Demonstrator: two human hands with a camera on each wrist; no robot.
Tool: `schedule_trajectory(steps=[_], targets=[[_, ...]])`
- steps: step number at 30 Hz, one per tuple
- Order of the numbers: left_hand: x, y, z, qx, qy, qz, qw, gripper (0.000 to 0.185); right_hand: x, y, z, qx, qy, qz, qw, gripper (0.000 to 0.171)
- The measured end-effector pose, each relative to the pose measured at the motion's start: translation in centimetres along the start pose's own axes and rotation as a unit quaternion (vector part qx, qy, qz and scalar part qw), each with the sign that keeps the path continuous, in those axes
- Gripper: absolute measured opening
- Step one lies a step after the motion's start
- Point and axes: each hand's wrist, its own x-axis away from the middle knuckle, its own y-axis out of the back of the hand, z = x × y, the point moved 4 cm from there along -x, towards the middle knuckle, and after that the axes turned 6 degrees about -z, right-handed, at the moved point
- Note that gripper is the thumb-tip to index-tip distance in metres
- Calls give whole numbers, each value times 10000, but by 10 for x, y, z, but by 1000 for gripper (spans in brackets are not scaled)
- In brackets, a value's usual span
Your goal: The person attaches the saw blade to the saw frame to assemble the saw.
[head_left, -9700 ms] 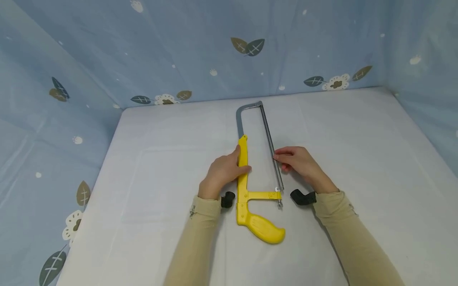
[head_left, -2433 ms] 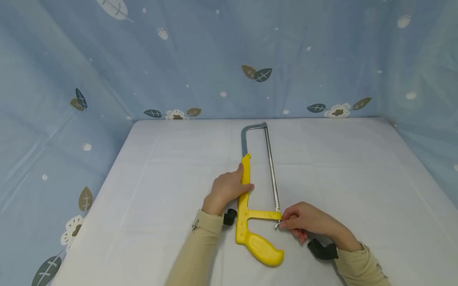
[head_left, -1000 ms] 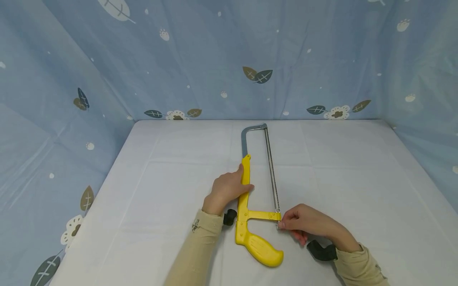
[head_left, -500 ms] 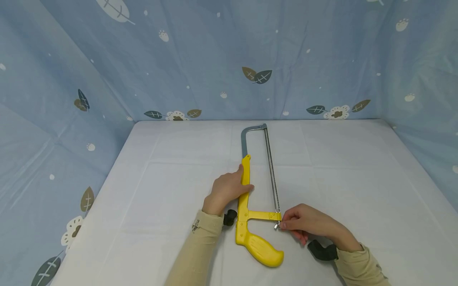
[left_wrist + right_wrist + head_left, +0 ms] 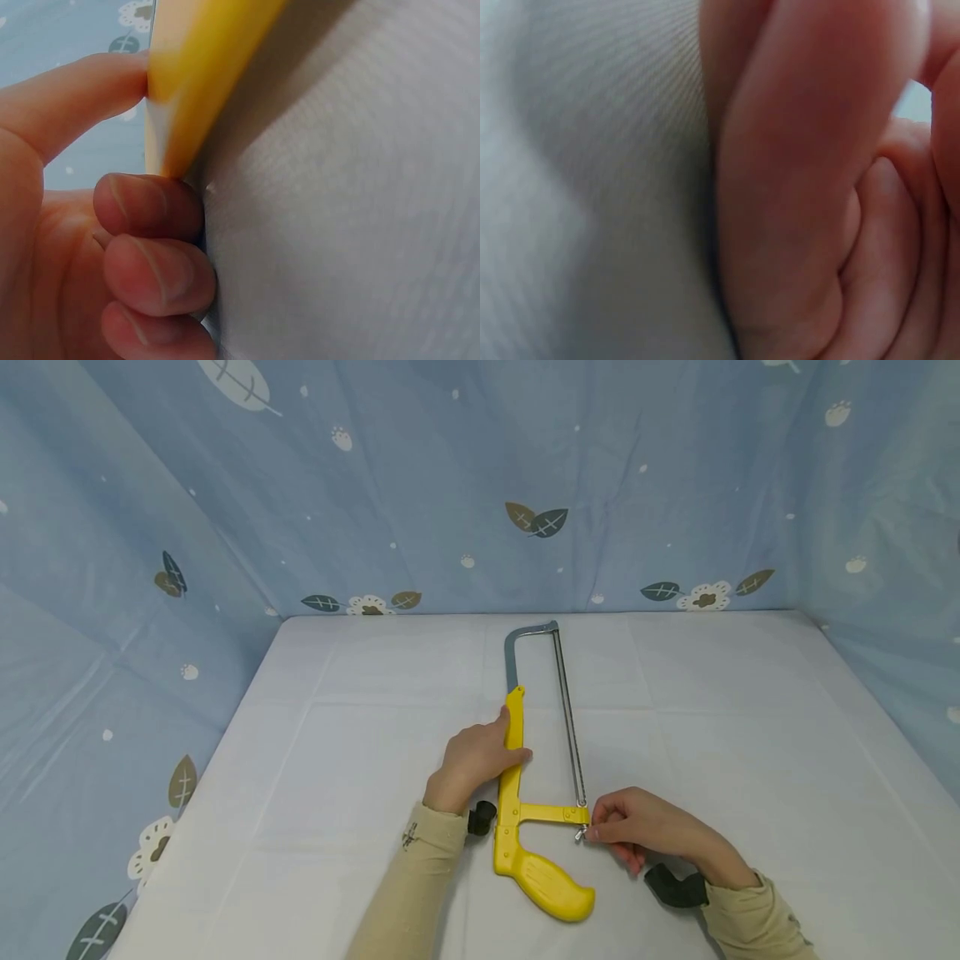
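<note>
A hacksaw (image 5: pixel 508 793) with a yellow handle and grey front bow lies flat on the white-covered table, its handle toward me. My left hand (image 5: pixel 474 756) grips the yellow frame midway, thumb across its top; in the left wrist view, curled fingers (image 5: pixel 157 274) meet the cloth beside the yellow edge. The thin blade (image 5: pixel 568 718) runs from the bow's far tip down to the yellow cross arm (image 5: pixel 551 813). Just below that arm sits a small silver wing nut (image 5: pixel 581 835), pinched at its side by my right hand (image 5: pixel 648 822). The right wrist view shows only curled fingers (image 5: pixel 795 180) and cloth.
White cloth (image 5: pixel 375 693) covers the table. Blue patterned curtains (image 5: pixel 450 485) hang behind it and at both sides. Black curved wrist pieces (image 5: pixel 675 887) stick out from both sleeves near the hands.
Since the earliest frame, my right hand has gone from the blade down to the wing nut. Lately its fingertips shift slightly and the nut's wings show at changing angles. My left hand stays put.
</note>
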Motion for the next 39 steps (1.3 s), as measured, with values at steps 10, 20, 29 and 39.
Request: schedule_trajectory(steps=[10,20,29,39], targets=[[0,1,0,14,-48,-21,10000,81,1,0,1,86,79,59,9999,28],[3,-1,-1,11,-31,24,10000,81,3,-3,0,127,224,166,9995,25],[2,-2,0,-17,-8,21,10000,81,4,-3,0,46,246,203,9995,26],[2,0,0,-19,-21,-26,10000,81,3,-3,3,22,208,241,9995,25]])
